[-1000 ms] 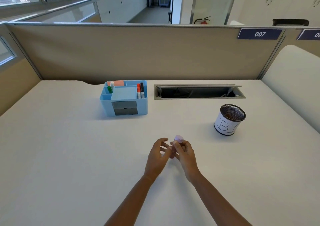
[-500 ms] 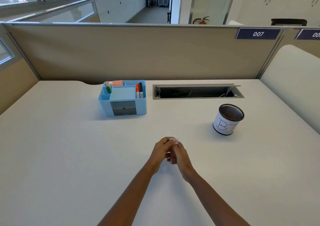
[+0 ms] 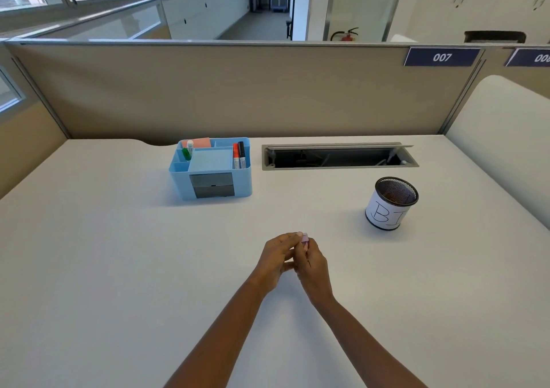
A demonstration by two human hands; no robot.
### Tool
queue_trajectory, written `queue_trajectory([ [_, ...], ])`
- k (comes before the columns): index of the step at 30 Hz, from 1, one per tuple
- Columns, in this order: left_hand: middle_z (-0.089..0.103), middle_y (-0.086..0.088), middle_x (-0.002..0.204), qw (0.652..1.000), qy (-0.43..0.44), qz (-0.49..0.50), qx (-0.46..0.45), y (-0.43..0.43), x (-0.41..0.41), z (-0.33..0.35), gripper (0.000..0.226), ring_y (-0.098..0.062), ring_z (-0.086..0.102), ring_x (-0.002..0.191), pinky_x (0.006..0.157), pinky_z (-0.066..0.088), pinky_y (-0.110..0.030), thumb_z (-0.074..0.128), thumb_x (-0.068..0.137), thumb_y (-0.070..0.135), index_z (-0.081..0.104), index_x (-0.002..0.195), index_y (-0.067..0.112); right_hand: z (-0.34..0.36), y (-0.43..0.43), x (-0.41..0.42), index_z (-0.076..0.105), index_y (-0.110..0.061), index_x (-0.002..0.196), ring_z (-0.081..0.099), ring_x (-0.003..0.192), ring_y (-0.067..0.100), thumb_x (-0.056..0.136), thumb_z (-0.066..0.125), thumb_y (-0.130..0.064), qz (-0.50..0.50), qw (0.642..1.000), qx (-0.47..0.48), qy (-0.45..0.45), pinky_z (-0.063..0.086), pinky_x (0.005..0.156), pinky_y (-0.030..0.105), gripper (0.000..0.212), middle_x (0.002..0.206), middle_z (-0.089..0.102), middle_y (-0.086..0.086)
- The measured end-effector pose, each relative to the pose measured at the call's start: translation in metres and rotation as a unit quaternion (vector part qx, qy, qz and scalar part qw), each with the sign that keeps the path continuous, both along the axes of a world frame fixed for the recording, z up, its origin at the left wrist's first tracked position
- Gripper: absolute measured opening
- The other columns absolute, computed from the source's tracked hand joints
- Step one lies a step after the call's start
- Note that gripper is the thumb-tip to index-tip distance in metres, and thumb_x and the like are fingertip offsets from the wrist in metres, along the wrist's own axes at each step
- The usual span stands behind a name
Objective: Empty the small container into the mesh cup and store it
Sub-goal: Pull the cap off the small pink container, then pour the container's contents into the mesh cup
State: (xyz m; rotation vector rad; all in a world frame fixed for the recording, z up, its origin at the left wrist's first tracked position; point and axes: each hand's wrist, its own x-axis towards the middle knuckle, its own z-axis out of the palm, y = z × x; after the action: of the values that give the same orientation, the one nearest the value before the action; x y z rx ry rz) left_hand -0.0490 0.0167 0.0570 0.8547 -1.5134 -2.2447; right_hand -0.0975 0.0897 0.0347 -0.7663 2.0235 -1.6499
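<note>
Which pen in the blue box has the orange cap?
The orange-capped marker, left of the black-capped marker in the blue organizer's right slot.

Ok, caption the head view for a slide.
Both hands, left and right, grip a small lilac container over the white desk, mesh cup to the right.

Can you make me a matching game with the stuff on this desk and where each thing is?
Things:
1. small container
2. mesh cup
3. blue organizer
4. red marker

Places:
A. standing in the organizer's right-hand slot
B. pinched between both hands, near the middle of the desk
C. on the right side of the desk, with a white paper label around it
D. at the back of the desk, left of the cable slot

Pairs: 1-B, 2-C, 3-D, 4-A
</note>
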Motion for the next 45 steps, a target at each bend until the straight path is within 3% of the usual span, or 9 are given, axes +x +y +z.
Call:
queue_trajectory([
  [10,0.072,0.002,0.086,1.000,0.013,0.002,-0.002,-0.001,0.003,0.001,0.013,-0.014,0.068,0.083,0.065,0.056,-0.022,0.058,0.086,0.024,0.070,0.089,0.021,-0.006,0.006,-0.001,0.055,-0.011,0.107,0.053,0.056,0.001,0.098,0.037,-0.025,0.001,0.999,0.011,0.032,0.042,0.054,0.012,0.025,0.067,0.053,-0.018],
  [18,0.066,-0.004,0.102,0.997,0.031,0.048,-0.060,0.000,0.002,0.002,0.017,-0.014,0.065,0.092,0.070,0.055,-0.015,0.055,0.088,0.021,0.063,0.103,0.019,-0.009,0.009,-0.006,0.047,-0.015,0.102,0.056,0.062,0.000,0.096,0.042,-0.017,0.039,0.999,0.002,0.012,0.046,0.056,0.006,0.008,0.074,0.055,-0.012],
  [22,0.064,-0.002,0.105,0.981,-0.017,0.119,-0.154,-0.002,0.003,-0.004,0.018,-0.020,0.059,0.101,0.088,0.050,-0.028,0.057,0.087,0.021,0.062,0.104,0.018,-0.013,0.015,-0.009,0.044,-0.015,0.108,0.053,0.076,0.006,0.090,0.046,0.001,0.036,0.999,0.017,-0.002,0.046,0.068,0.007,0.024,0.086,0.054,-0.002],
  [25,0.064,0.001,0.100,0.959,-0.068,0.147,-0.235,-0.003,0.009,-0.013,0.019,-0.014,0.058,0.093,0.081,0.047,-0.019,0.058,0.087,0.025,0.063,0.102,0.014,-0.016,0.021,-0.012,0.046,-0.014,0.110,0.054,0.087,0.018,0.089,0.045,0.004,0.027,0.999,0.015,-0.010,0.043,0.079,0.018,0.027,0.098,0.055,0.006],
  [27,0.065,-0.002,0.099,0.939,-0.097,0.130,-0.304,-0.003,0.015,-0.021,0.014,-0.013,0.058,0.085,0.076,0.046,-0.016,0.059,0.086,0.020,0.062,0.097,0.013,-0.018,0.024,-0.014,0.049,-0.013,0.111,0.052,0.089,0.014,0.088,0.049,0.003,0.016,1.000,0.016,0.006,0.044,0.076,0.009,0.028,0.102,0.053,0.004],
  [30,0.062,-0.007,0.103,0.890,-0.166,0.076,-0.417,-0.005,0.025,-0.031,0.013,-0.019,0.059,0.087,0.083,0.050,-0.028,0.058,0.087,0.016,0.059,0.099,0.011,-0.020,0.027,-0.017,0.052,-0.018,0.108,0.051,0.088,0.004,0.087,0.054,0.001,0.005,1.000,0.008,0.023,0.042,0.072,-0.001,0.029,0.100,0.047,0.000],
  [36,0.057,-0.008,0.106,0.757,-0.263,-0.044,-0.596,-0.007,0.034,-0.041,0.015,-0.026,0.057,0.091,0.082,0.046,-0.033,0.052,0.089,0.023,0.056,0.100,0.014,-0.025,0.031,-0.021,0.053,-0.023,0.115,0.052,0.096,0.010,0.087,0.058,-0.005,0.008,1.000,0.013,0.012,0.044,0.087,0.022,0.034,0.100,0.049,-0.006],
  [41,0.055,-0.005,0.111,0.724,-0.290,-0.051,-0.623,-0.010,0.036,-0.047,0.026,-0.022,0.052,0.100,0.083,0.041,-0.030,0.050,0.089,0.033,0.055,0.109,0.017,-0.026,0.032,-0.023,0.053,-0.017,0.122,0.051,0.100,0.017,0.086,0.060,-0.006,0.001,1.000,0.020,0.009,0.042,0.086,0.022,0.038,0.105,0.049,0.001],
  [45,0.056,-0.005,0.114,0.735,-0.289,-0.046,-0.612,-0.013,0.036,-0.052,0.035,-0.022,0.052,0.103,0.086,0.041,-0.031,0.055,0.085,0.038,0.055,0.111,0.016,-0.027,0.036,-0.027,0.053,-0.015,0.121,0.054,0.098,0.019,0.084,0.062,-0.003,-0.016,1.000,0.003,-0.002,0.043,0.081,0.019,0.039,0.107,0.053,0.003],
])
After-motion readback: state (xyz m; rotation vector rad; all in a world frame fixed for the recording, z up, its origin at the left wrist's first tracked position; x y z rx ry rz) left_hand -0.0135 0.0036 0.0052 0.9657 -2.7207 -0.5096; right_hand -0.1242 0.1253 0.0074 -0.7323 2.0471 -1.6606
